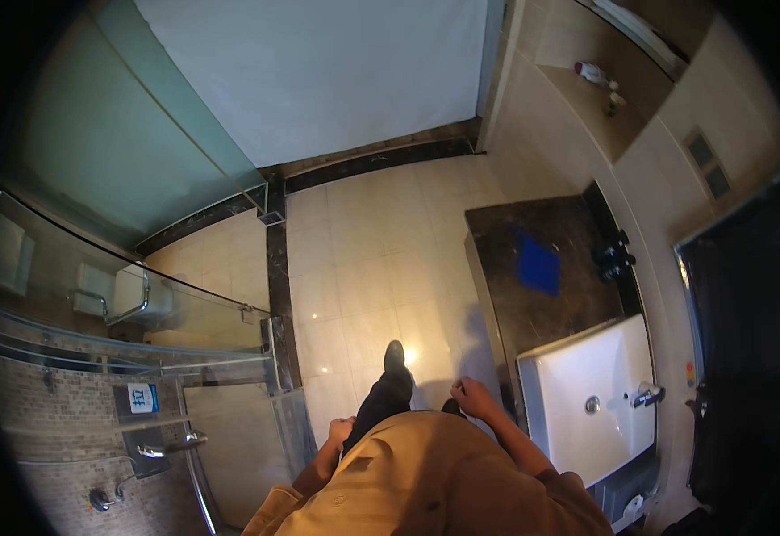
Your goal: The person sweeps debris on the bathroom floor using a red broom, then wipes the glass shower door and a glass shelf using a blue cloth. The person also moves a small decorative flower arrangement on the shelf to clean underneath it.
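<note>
My left hand (342,431) hangs beside my dark trouser leg (379,406), its fingers loosely curled and partly turned from view. Nothing shows in it. To the right, my right hand (470,396) hangs in front of me in a loose fist, with no object visible in it. It is nearest the dark stone counter (542,313) and its white rectangular sink (555,424), apart from both. A blue cloth-like piece (539,265) lies flat on the counter.
Glass shower panels (202,308) with metal handles stand on the left. Pale floor tiles (363,241) stretch ahead to a dark threshold (381,159) below a white sheet-like surface (345,71). Dark bottles (615,259) stand behind the counter; a wall niche (600,112) holds small bottles.
</note>
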A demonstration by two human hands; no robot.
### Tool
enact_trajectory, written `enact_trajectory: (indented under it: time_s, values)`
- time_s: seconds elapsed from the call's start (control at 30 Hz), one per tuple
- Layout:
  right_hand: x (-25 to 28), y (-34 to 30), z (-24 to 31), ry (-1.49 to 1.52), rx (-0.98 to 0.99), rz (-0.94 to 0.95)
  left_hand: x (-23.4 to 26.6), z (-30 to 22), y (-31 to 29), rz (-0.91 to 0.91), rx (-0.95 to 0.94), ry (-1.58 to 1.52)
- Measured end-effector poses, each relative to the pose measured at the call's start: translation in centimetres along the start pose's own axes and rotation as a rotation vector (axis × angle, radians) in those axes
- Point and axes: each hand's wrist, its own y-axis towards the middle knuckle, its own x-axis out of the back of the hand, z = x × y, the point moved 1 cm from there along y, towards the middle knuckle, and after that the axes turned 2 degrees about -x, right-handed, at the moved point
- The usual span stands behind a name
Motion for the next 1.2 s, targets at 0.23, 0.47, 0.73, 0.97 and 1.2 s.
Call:
enact_trajectory:
  time_s: [0.23,0.47,0.73,0.97,1.2]
  values:
    - [0.6,7.5,4.3,-0.020,-0.156,-0.117,9.6,-7.0,10.1,0.072,0.303,-0.402]
    - [5.8,12.5,4.8,-0.120,-0.241,-0.457,16.3,-15.0,20.2,0.009,0.173,-0.474]
    - [11.0,16.0,0.8,-0.277,-0.341,-0.786,13.6,-18.4,21.8,0.247,0.197,-0.483]
    - [16.4,22.9,-5.2,-0.268,-0.765,-0.942,14.1,-24.9,25.8,0.369,-0.129,-0.226]
    - [20.3,29.3,-9.2,-0.198,-1.148,-0.956,17.5,-37.4,32.8,0.285,0.135,-0.365]
